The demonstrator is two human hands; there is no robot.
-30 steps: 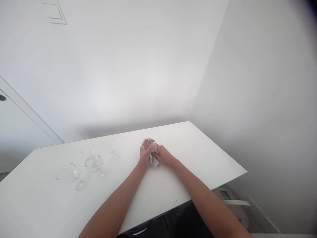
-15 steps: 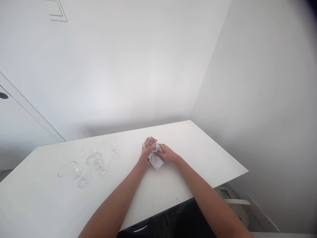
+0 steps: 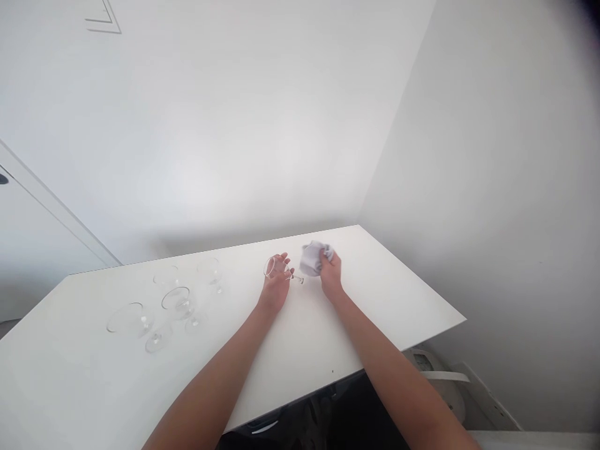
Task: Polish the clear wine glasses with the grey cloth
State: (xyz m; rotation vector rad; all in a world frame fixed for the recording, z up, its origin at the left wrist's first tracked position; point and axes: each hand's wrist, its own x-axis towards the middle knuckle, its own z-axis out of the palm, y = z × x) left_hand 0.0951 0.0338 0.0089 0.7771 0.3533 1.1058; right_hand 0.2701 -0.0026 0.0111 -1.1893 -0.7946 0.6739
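My left hand (image 3: 276,281) is wrapped round the bowl of a clear stemmed glass (image 3: 284,270) above the middle of the table. The glass lies tilted on its side, its rim toward the left and its stem pointing right. To the right of it, my right hand (image 3: 331,270) grips a pale grey cloth (image 3: 313,259), which is bunched and slightly blurred. Cloth and glass are apart. At the left of the table stand several more clear stemmed glasses, among them a wide one (image 3: 126,320) and a dark-rimmed one (image 3: 177,301).
The white table (image 3: 375,294) runs up close to a white wall (image 3: 262,125). Below its front edge is a glossy black surface (image 3: 300,419). A whitish appliance with a handle (image 3: 443,376) stands low at the right, under the table's edge.
My right hand has drawn the cloth away from the glass, up and to the right. The glass stays in my left hand, its stem now uncovered. The view has shifted slightly.
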